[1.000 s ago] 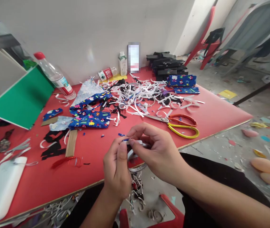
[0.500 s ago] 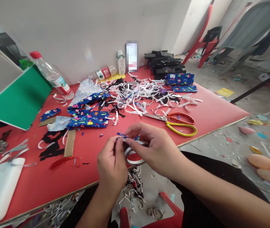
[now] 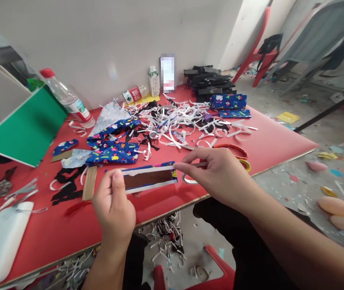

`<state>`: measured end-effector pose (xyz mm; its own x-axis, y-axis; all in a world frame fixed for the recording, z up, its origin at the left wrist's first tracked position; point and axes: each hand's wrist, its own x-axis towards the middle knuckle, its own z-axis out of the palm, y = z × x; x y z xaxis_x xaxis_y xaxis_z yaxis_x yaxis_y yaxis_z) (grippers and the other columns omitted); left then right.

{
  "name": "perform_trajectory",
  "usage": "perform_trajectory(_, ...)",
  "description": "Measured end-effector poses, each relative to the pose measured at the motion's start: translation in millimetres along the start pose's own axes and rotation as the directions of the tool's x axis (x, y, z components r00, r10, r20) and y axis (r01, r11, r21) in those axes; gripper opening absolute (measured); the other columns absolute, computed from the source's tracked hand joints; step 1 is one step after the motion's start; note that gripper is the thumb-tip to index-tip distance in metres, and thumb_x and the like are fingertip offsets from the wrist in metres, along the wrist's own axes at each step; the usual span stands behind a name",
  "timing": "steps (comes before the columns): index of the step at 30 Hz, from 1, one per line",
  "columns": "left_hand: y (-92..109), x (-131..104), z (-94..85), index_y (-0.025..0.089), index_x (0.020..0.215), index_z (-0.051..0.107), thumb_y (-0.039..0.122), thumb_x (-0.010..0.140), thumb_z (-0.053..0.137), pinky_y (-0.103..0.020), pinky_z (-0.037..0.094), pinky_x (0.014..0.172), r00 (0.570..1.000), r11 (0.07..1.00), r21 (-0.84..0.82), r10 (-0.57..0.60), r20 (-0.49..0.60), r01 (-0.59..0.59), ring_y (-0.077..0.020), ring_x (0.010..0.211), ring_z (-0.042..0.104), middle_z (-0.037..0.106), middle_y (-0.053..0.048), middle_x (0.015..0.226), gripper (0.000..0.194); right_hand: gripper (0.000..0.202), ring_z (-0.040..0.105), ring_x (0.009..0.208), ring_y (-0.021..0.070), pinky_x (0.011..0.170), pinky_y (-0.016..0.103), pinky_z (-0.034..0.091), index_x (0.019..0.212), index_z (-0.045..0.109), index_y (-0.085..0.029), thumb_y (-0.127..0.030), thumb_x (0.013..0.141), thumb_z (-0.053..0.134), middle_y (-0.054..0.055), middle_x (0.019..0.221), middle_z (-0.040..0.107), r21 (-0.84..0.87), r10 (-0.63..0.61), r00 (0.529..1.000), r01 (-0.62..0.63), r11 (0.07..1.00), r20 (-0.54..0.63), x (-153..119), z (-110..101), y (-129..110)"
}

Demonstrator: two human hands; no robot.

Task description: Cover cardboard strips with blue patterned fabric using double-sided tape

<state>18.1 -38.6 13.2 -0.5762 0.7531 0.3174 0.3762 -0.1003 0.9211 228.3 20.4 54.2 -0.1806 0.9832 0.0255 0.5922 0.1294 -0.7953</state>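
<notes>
Blue-edged strip [image 3: 148, 180] is spanning from my left hand [image 3: 114, 206] to my right hand [image 3: 222, 175].
My left is gripping one end, my right is pinching a far corner; scissors [image 3: 235, 147] are lying just beyond the right.

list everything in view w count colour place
panel: 1, brown-blue, centre
roll: 1, white, centre
scissors: 1, orange-yellow, right
scraps: many, mainly white, centre
cloth: 1 heap, blue, left
bundles: 2, blue, right
stack: 1, black, back
bottles: 2, clear, back left
carton: 1, white, back
screen: 1, pale, back
board: 1, green, left
unclear item: 1, white, front left
table: 1, red, below
chairs: 2+, red and grey, right
left hand: 1, bare, on panel
right hand: 1, bare, on panel
</notes>
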Motion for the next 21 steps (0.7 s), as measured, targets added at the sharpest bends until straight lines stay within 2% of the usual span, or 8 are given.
perform_trajectory(3,-4,1,0.5,0.022,0.079,0.062,0.05,0.102,0.061,-0.024,0.039,0.051,0.999,0.992,-0.121,-0.044,0.014,0.045,-0.0138,0.058,0.045,0.05,0.003,0.065,0.036,0.037,0.039,0.047,0.011,0.047,0.029,0.025,0.068,0.074,-0.022,-0.053,0.087,0.077,-0.002,0.052,0.056,0.041,0.013,1.0,-0.013,0.999,0.001,3,0,3)
perform_trajectory(7,-6,-1,2.7,0.024,0.08,0.059,0.052,0.103,0.058,-0.025,0.042,0.053,0.998,0.98,-0.194,-0.041,0.053,0.05,-0.0144,0.059,0.051,0.055,0.003,0.068,0.036,0.039,0.041,0.048,0.0112,0.048,0.03,0.028,0.068,0.073,-0.021,-0.054,0.088,0.076,-0.002,0.052,0.058,0.083,0.009,1.0,-0.011,0.996,0.017,5,2,3)
perform_trajectory(11,-4,-1,2.9,0.024,0.079,0.058,0.05,0.103,0.059,-0.025,0.045,0.055,0.998,0.977,-0.206,-0.039,0.053,0.049,-0.0148,0.061,0.053,0.053,0.003,0.066,0.035,0.037,0.041,0.048,0.0105,0.049,0.03,0.028,0.067,0.072,-0.021,-0.051,0.088,0.076,-0.002,0.051,0.058,0.081,0.025,0.999,-0.027,0.996,0.027,6,3,4)
perform_trajectory(15,0,-2,2.3,0.023,0.074,0.054,0.047,0.102,0.061,-0.025,0.047,0.058,0.999,0.971,-0.236,-0.037,0.028,0.042,-0.0147,0.064,0.053,0.049,0.003,0.067,0.037,0.036,0.049,0.051,0.0121,0.05,0.03,0.031,0.069,0.073,-0.021,-0.051,0.089,0.075,0.001,0.058,0.066,0.06,-0.001,1.0,0.0,0.998,0.02,7,4,6)
perform_trajectory(21,6,-6,3.9,0.022,0.074,0.055,0.043,0.102,0.062,-0.024,0.043,0.052,0.994,0.931,-0.349,-0.095,0.047,0.105,-0.0145,0.066,0.056,0.05,0.003,0.069,0.036,0.033,0.05,0.052,0.0125,0.051,0.029,0.032,0.075,0.077,-0.022,-0.052,0.09,0.074,0.0,0.056,0.065,0.087,0.013,1.0,-0.013,0.996,0.0,6,8,7)
